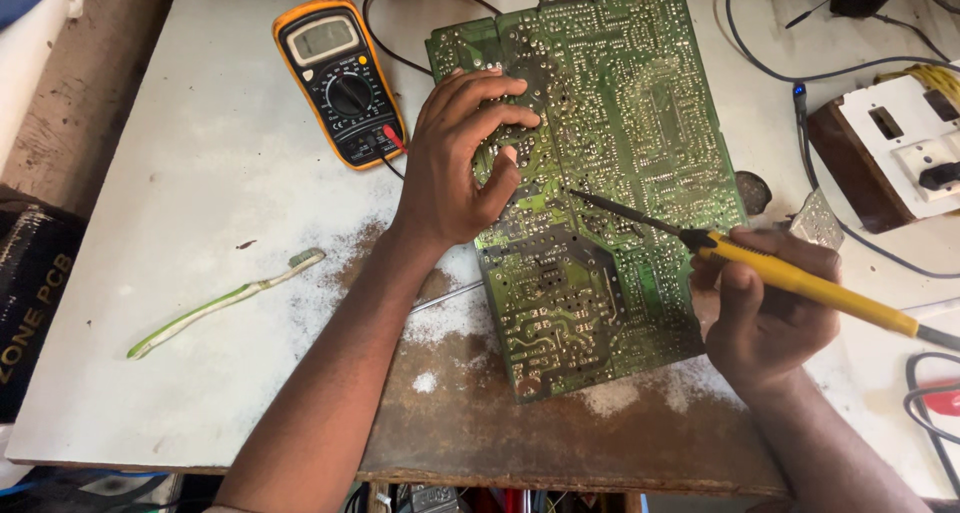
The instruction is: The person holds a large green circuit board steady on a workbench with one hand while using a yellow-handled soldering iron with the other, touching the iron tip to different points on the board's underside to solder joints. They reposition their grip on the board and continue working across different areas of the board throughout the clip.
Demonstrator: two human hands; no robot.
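1. Yellow-handled soldering iron (800, 281) sits in the right hand (770, 313), whose fingers are curled tight around the handle.
2. Its long axis runs from lower right to upper left, and the dark tip points up-left, touching the middle of the green circuit board (620, 123).
3. The left hand (460, 163) presses on the board's upper left part, fingers bent and spread, clasping nothing.
4. The board lies solder side up on the worn white table (200, 173), its long side running toward the person.
5. An orange multimeter (340, 78) lies just left of the board, with a toothbrush (225, 303) well apart at lower left.
6. A white socket box (900, 143) sits at the right edge; no container shows.
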